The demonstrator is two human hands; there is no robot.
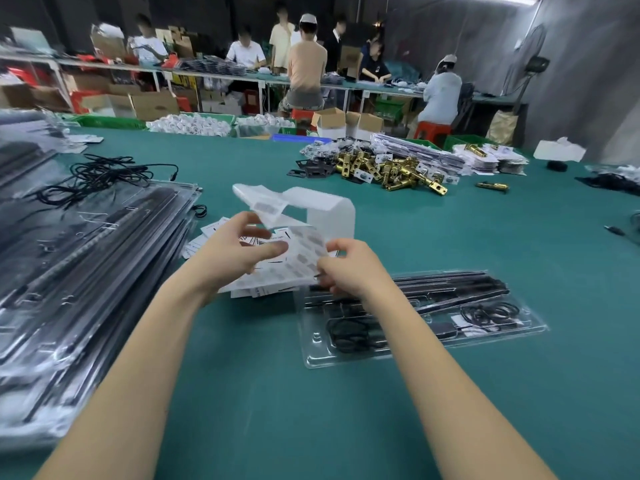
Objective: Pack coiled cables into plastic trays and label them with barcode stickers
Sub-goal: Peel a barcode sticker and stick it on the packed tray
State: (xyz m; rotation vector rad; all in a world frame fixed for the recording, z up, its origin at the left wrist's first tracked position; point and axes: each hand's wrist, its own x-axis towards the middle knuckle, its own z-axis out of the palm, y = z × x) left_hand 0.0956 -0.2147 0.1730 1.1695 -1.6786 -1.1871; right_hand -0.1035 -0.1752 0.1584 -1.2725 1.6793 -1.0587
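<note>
Green felt covers the long workbench (433, 237), and across the top of the frame other workers sit at a second bench among cartons and crates. At centre, the person holds a sheet of barcode stickers (304, 254) above a scatter of small printed cards. The left hand (239, 251) has the sheet from the left side, thumb laid over its face and fingers curled behind. The right hand (349, 268) pinches at the sheet's right edge, fingertips drawn tightly together, apparently working one sticker loose; whether a sticker is already free I cannot tell.

Just below and right of the hands lies the plastic tray (415, 348), with a coiled cable (349, 336) seated in its near-left pocket and a second coil towards its right end. A tall stack of finished trays (86, 271) fills the left of the frame, with loose black cable (100, 174) above it.

To my eye the risk lies in the peel: a thin sticker could curl onto itself or tear if pulled too sharply, or land crooked on the slick tray.
</note>
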